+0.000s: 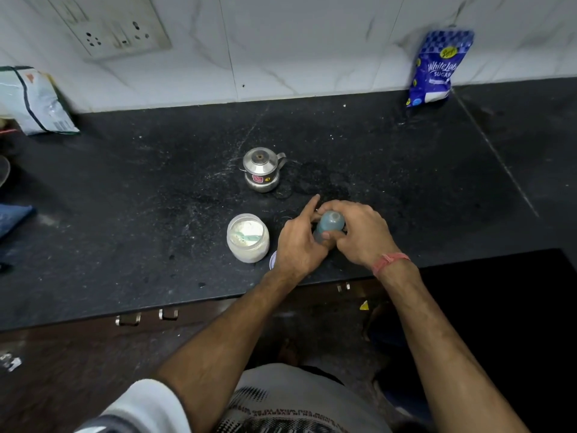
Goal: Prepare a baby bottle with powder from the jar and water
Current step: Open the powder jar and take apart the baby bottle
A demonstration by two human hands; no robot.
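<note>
A bluish baby bottle [330,224] stands on the black counter [406,189] near its front edge, seen from above with its domed cap on. My left hand [298,242] wraps the bottle's left side, index finger stretched out. My right hand [362,232] grips the top from the right. To the left stands an open clear jar [248,238] of white powder with a pale green scoop lying in it. A round lid edge [272,260] peeks out beside my left wrist. A small steel lidded pot [261,169] with a handle sits behind.
A blue sugar bag [435,68] leans on the tiled wall at the back right. A white packet [34,101] lies at the back left, a blue cloth [14,217] at the left edge. Drawer handles [146,317] sit under the counter front.
</note>
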